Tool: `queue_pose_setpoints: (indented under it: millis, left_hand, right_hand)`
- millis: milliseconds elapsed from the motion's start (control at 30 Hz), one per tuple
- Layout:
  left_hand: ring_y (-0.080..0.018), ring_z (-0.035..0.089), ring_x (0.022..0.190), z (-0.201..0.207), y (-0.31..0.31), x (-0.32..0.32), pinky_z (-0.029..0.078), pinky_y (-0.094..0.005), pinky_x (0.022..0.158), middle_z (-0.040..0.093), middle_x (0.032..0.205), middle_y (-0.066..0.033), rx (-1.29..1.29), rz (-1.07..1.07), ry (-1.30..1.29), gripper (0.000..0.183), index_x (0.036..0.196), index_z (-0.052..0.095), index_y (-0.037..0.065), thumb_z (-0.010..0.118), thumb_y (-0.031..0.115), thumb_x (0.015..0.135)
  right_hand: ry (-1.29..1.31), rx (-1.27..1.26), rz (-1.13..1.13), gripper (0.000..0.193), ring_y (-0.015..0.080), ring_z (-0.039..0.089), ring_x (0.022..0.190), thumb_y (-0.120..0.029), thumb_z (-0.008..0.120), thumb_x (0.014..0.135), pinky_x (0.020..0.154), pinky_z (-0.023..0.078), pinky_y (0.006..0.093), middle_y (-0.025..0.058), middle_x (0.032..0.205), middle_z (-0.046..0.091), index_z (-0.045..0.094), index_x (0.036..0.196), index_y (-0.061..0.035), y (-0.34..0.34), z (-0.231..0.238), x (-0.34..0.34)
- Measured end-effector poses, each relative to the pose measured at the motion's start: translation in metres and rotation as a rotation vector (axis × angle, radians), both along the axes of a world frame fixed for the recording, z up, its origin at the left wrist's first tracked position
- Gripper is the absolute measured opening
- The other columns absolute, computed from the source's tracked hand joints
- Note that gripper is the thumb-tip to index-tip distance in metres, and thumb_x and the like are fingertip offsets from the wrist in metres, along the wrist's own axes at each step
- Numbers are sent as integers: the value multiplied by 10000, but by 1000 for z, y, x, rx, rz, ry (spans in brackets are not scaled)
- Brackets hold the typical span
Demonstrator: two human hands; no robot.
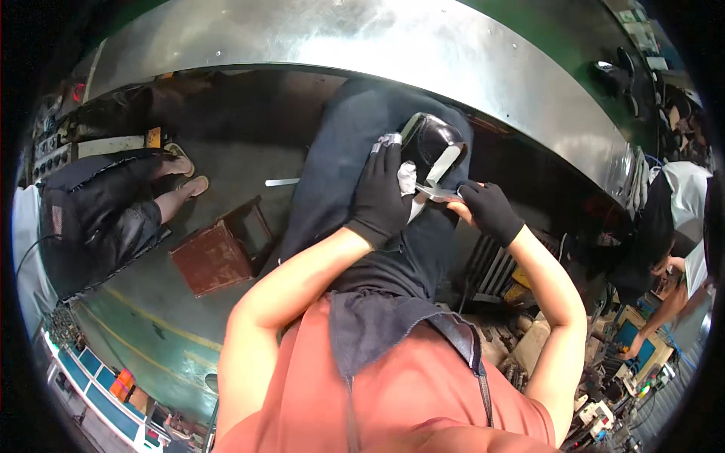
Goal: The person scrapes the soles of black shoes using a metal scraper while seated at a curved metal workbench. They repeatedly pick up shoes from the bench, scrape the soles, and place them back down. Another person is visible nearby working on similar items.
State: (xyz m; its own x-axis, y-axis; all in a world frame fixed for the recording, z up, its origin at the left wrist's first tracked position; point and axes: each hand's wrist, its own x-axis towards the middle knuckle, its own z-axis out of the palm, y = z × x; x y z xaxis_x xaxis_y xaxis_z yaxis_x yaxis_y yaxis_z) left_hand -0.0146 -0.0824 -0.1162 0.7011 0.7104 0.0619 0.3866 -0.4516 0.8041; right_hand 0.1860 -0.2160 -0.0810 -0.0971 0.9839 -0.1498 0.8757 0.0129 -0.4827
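A glossy black shoe (433, 138) with pale inner faces rests on my lap. My left hand (381, 189), in a black glove with white-wrapped fingertips, grips its left side. From the right, my right hand (489, 210), in a black glove with some bare fingers, is closed on a flat silver-grey tool (438, 194). The tool's left end meets the near end of the shoe, close to my left thumb. Its exact kind cannot be made out. Dark cloth (328, 170) covers my legs under the shoe.
A shiny metal bench (362, 38) curves across in front of my knees. On the left are a reddish-brown wooden stool (214, 257) and a seated person in dark clothes (98, 215). Another person's arm (664, 317) reaches among machine parts at right. A pale strip (282, 182) lies left of my legs.
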Motion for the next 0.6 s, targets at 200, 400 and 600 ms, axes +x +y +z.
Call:
queue_pose_setpoints:
  millis: [200,400,600]
  left_hand:
    - [-478,355,1303,-7,2,5,291,-466,1105,332,1389,-378,190,-40,166,749,1375,224,-174,485,373,934]
    - [-476,287,1347,-16,5,-4,233,-466,1136,290,1423,-363,86,-94,-8,802,1406,197,-137,568,348,885]
    - [-384,118,1444,-1,-42,-97,127,-405,1167,130,1535,-276,-336,-195,2,932,1466,64,-89,650,320,869]
  right_hand:
    - [23,-674,-144,399,417,557,685,-344,584,907,594,428,460,226,681,554,584,707,1,9,80,23]
    - [222,-186,-61,332,413,529,666,-308,611,886,601,431,430,193,719,529,570,778,3,43,128,-37]
    - [412,-463,-409,321,282,590,659,-293,566,947,631,465,375,205,748,596,591,870,18,-22,18,-54]
